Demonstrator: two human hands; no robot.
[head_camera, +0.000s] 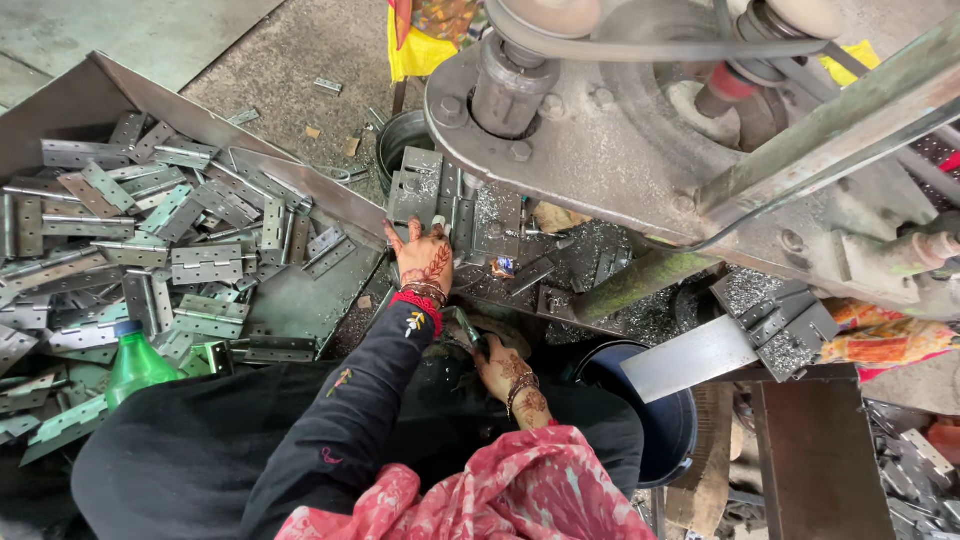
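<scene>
My left hand (425, 262), in a black sleeve with red bangles, reaches forward to the machine's grey metal fixture (418, 180). Its fingers press on a small steel hinge (440, 224) lying there. My right hand (508, 372) sits lower, close to my lap, and its fingers are closed round a narrow grey-green metal piece (466, 328). I cannot tell exactly what that piece is. A big tray (300, 300) to my left holds a heap of several flat steel hinges (150, 240).
The machine's heavy grey arm with pulleys and belt (620, 110) hangs over the work spot. Metal shavings (650, 320) cover the bed. A green plastic bottle (135, 362) stands at my left knee, a dark bucket (650, 410) at my right, and more hinges (790, 325) lie on the right.
</scene>
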